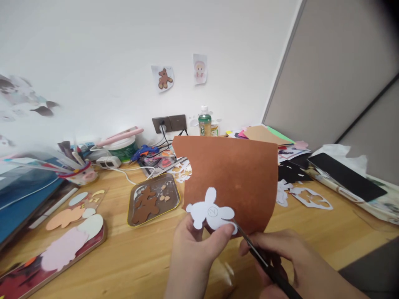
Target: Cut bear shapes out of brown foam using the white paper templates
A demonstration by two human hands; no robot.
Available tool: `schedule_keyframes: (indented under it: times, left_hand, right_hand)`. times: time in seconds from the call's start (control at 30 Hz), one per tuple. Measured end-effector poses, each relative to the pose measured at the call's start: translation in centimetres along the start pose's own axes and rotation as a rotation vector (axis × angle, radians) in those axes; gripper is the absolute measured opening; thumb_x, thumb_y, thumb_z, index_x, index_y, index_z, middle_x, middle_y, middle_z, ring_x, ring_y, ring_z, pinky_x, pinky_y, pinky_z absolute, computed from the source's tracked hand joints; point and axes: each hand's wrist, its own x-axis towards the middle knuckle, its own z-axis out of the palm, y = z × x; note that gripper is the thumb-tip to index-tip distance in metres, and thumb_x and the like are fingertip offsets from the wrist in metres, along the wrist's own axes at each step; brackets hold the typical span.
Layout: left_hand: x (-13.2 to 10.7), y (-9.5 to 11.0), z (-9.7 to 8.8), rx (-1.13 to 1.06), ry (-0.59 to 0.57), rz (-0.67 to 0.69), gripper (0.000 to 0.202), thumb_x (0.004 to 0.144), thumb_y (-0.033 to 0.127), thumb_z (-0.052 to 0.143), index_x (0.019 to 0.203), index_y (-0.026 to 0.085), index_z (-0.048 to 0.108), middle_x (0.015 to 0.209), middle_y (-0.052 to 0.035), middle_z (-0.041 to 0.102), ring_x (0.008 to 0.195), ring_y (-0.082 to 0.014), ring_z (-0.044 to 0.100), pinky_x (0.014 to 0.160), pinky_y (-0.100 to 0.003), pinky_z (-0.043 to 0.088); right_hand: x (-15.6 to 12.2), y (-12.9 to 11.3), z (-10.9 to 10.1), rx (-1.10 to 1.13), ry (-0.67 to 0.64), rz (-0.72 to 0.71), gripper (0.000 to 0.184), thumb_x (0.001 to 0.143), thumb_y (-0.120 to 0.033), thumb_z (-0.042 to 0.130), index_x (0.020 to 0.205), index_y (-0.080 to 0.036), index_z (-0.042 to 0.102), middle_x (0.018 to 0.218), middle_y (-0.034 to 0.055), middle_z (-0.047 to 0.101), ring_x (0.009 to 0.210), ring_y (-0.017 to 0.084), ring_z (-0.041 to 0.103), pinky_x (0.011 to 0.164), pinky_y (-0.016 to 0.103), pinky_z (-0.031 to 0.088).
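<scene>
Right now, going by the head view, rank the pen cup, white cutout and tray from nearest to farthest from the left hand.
1. White cutout: pinched under the left hand's thumb.
2. Tray: off to the left.
3. Pen cup: farther left and back.

I saw a sheet (235, 174) at the clock's centre, above the bench (140, 265), a paper cut-out (213, 209) against its near side, scissors (263, 263) at five o'clock. At nine lay a tray (171, 185) holding shapes (146, 207), with a pen cup (84, 175) farther out. Behind the sheet, a bottle (204, 124) stood at eleven and stacked papers (263, 135) lay at one. Paper scraps (282, 192) lay at three, a case (77, 260) carrying cut pieces (64, 250) at eight.
</scene>
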Motion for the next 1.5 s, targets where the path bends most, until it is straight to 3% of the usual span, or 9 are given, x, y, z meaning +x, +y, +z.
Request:
schedule_keyframes:
  times: [0.2, 0.37, 0.53, 0.77, 1.0, 1.13, 1.23, 1.4, 1.5]
  left_hand:
    - [-0.1, 0.4, 0.4, -0.062, 0.031, -0.025, 0.015, 0.046, 0.010, 0.073, 0.058, 0.017, 0.067, 0.053, 0.0044, 0.068, 0.052, -0.0088, 0.059, 0.056, -0.018, 0.047]
    - [-0.2, 0.5, 0.4, -0.083, 0.034, -0.036, 0.015, 0.046, 0.011, 0.074, 0.058, 0.016, 0.068, 0.055, 0.0030, 0.069, 0.053, -0.0098, 0.060, 0.055, -0.019, 0.047]
    - [-0.1, 0.4, 0.2, -0.076, 0.008, -0.039, 0.014, 0.047, 0.011, 0.075, 0.058, 0.016, 0.068, 0.055, 0.0027, 0.069, 0.053, -0.0094, 0.059, 0.056, -0.019, 0.047]
    - [-0.2, 0.4, 0.1, -0.064, -0.029, -0.036, 0.013, 0.050, 0.013, 0.075, 0.061, 0.016, 0.069, 0.058, 0.0019, 0.070, 0.056, -0.0101, 0.059, 0.058, -0.020, 0.047]
    - [0.2, 0.3, -0.3, -0.012, -0.082, -0.051, 0.013, 0.052, 0.013, 0.075, 0.063, 0.015, 0.069, 0.062, 0.0002, 0.071, 0.060, -0.0119, 0.061, 0.063, -0.022, 0.048]
    - [0.3, 0.3, -0.6, 0.021, -0.114, -0.046, 0.011, 0.054, 0.015, 0.075, 0.064, 0.018, 0.071, 0.066, -0.0002, 0.072, 0.063, -0.0136, 0.061, 0.066, -0.024, 0.048]
    - [0.0, 0.2, -1.0, 0.198, -0.085, 0.029, 0.009, 0.057, 0.023, 0.074, 0.066, 0.021, 0.072, 0.070, -0.0025, 0.072, 0.069, -0.0194, 0.061, 0.070, -0.031, 0.048]
    - [-0.3, -0.1, -1.3, 0.565, 0.001, 0.387, 0.007, 0.063, 0.029, 0.073, 0.069, 0.027, 0.074, 0.086, -0.0054, 0.072, 0.091, -0.0281, 0.059, 0.088, -0.039, 0.040]
    - [0.0, 0.1, -1.2, 0.506, -0.015, 0.363, 0.011, 0.061, 0.028, 0.074, 0.073, 0.026, 0.073, 0.083, -0.0035, 0.072, 0.084, -0.0251, 0.061, 0.083, -0.035, 0.043]
  right_hand:
    - [0.3, 0.3, 0.3, -0.069, -0.011, 0.021, 0.034, 0.054, -0.040, 0.078, 0.083, -0.021, 0.070, 0.055, 0.0003, 0.066, 0.052, 0.020, 0.061, 0.047, 0.025, 0.048]
    - [0.6, 0.5, 0.2, -0.079, 0.026, -0.010, 0.034, 0.052, -0.041, 0.078, 0.079, -0.021, 0.072, 0.066, 0.0025, 0.071, 0.062, 0.024, 0.065, 0.047, 0.025, 0.049]
    - [0.5, 0.2, 0.2, -0.033, 0.028, -0.015, 0.034, 0.052, -0.039, 0.080, 0.081, -0.022, 0.072, 0.058, -0.0007, 0.068, 0.057, 0.021, 0.063, 0.047, 0.023, 0.048]
    - [0.4, 0.4, 0.1, -0.036, 0.046, -0.029, 0.036, 0.051, -0.040, 0.080, 0.081, -0.021, 0.073, 0.065, 0.0014, 0.069, 0.061, 0.022, 0.063, 0.048, 0.023, 0.048]
    - [0.2, 0.9, -0.1, 0.086, -0.121, 0.014, 0.025, 0.060, -0.036, 0.075, 0.077, -0.018, 0.070, 0.053, -0.0049, 0.056, 0.051, 0.013, 0.052, 0.049, 0.020, 0.042]
    - [0.2, 0.9, -0.4, 0.104, -0.150, 0.035, 0.017, 0.061, -0.027, 0.073, 0.076, -0.018, 0.069, 0.051, -0.0065, 0.052, 0.046, 0.010, 0.048, 0.046, 0.019, 0.040]
    - [0.2, 1.0, -0.8, 0.088, -0.120, 0.010, 0.020, 0.058, -0.024, 0.073, 0.078, -0.020, 0.070, 0.054, -0.0057, 0.055, 0.050, 0.012, 0.050, 0.045, 0.018, 0.040]
    - [0.2, 0.8, -1.3, 0.026, -0.108, -0.041, 0.021, 0.064, -0.031, 0.071, 0.082, -0.021, 0.070, 0.067, -0.0023, 0.063, 0.060, 0.016, 0.057, 0.052, 0.020, 0.045]
    - [0.3, 0.2, -1.3, 0.020, -0.102, -0.037, 0.025, 0.062, -0.033, 0.074, 0.083, -0.021, 0.070, 0.063, -0.0022, 0.063, 0.059, 0.017, 0.058, 0.053, 0.021, 0.047]
